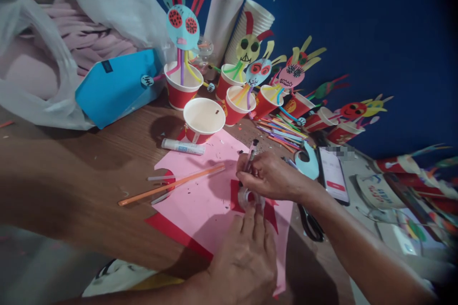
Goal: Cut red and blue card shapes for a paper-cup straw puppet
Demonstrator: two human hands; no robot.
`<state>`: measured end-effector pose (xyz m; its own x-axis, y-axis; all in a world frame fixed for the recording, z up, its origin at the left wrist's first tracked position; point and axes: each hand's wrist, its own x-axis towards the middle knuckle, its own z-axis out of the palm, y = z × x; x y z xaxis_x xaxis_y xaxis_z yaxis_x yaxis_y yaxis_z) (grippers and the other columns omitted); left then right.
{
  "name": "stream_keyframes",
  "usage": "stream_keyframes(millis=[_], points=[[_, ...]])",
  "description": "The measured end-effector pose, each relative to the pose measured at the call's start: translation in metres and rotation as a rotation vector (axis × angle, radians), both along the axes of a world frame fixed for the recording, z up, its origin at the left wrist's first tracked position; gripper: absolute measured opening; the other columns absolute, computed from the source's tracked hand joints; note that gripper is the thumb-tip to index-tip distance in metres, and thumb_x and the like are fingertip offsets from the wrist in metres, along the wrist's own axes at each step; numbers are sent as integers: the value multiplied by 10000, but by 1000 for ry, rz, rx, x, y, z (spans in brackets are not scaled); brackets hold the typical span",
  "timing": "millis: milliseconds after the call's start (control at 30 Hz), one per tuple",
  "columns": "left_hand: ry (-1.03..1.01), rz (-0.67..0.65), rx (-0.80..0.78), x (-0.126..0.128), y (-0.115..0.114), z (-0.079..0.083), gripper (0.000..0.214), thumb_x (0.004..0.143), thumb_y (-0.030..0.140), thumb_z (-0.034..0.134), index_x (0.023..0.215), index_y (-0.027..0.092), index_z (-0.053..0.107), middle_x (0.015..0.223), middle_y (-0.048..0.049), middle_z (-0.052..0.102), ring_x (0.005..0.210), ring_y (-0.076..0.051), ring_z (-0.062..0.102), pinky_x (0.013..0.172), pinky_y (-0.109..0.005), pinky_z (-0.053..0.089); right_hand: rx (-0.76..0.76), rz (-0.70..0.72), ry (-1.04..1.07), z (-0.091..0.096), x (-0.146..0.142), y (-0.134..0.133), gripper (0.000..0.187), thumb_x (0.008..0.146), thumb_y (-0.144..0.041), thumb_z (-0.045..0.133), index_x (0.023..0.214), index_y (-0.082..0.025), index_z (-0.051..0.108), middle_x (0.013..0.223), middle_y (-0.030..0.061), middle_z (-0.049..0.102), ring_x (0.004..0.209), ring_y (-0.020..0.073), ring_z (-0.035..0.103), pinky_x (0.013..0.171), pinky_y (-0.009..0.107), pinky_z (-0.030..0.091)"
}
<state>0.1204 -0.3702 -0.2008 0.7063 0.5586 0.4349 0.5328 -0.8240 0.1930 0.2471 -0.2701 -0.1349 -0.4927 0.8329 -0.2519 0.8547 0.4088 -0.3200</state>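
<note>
My right hand (pixel 270 174) is closed around a slim dark pen (pixel 253 147), its lower end down beside a clear ring-shaped thing (pixel 246 196). Whether that ring is a tape roll or a lid I cannot tell. It lies on a piece of red paper (pixel 235 189), which rests on a large pink sheet (pixel 209 219). With its fingers stretched out, my left hand (pixel 248 252) presses the near edge of the ring. An orange strip (pixel 171 185) and a glue stick (pixel 183 146) lie left of my hands.
A white-lined paper cup (pixel 203 119) stands behind the pink sheet. Several cups with paper-faced figures (pixel 183 28) line the blue wall. Coloured sticks (pixel 281 131), a phone (pixel 333 174) and black-handled scissors (pixel 311 224) lie to the right. A plastic bag (pixel 43 76) and blue card (pixel 118 88) are left.
</note>
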Motion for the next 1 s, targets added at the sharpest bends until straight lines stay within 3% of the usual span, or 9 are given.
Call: stream_keyframes(millis=[200,433,633,1000], points=[[0,5,28,0,-1,-5,321,795,243,440,1029,66,569,1066,-143,615,1015,-283,527,820,-399,303,-14,-85,15,-1,7,3,221,773,-217,445,605,-142,567,479,-37,452,415,60,352,433,193,242],[3,-15,34,1,4,-3,326,806,260,415,1020,64,563,1085,-152,600,1029,-285,519,803,-391,307,86,-108,30,-7,19,8,277,750,-207,485,488,-134,535,466,-16,496,443,68,405,464,206,270],[7,-28,26,-1,5,-2,336,809,266,420,1040,59,551,1082,-143,603,1029,-276,517,815,-383,304,-7,-126,144,-9,29,8,212,765,-175,445,596,-132,567,623,10,604,527,88,505,506,195,342],[86,-53,-58,-8,6,6,439,800,363,429,1120,76,518,1221,-150,503,1141,-268,433,873,-360,309,-138,-427,413,-22,54,-13,225,802,-252,437,642,-136,546,580,-21,545,413,60,451,388,167,322]])
